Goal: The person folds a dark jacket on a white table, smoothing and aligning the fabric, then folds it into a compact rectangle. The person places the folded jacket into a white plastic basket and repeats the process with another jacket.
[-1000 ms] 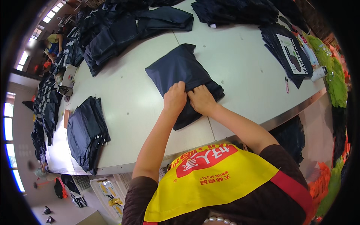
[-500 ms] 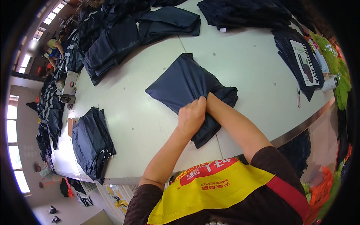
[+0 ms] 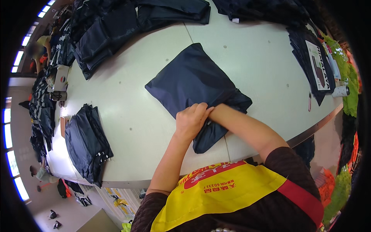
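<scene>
Left hand (image 3: 190,120) — gripping the dark folded fabric (image 3: 190,79)

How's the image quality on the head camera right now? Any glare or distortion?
Head view: the left-hand windows are blown out; the table washes white at its left end, and its front edge bends with fisheye distortion; the dark folded piece shows a soft sheen; black vignetting fills the corners.

Bundle (image 3: 193,79) on tbl (image 3: 131,102), stack (image 3: 85,141) L, garments (image 3: 108,36) behind
</scene>
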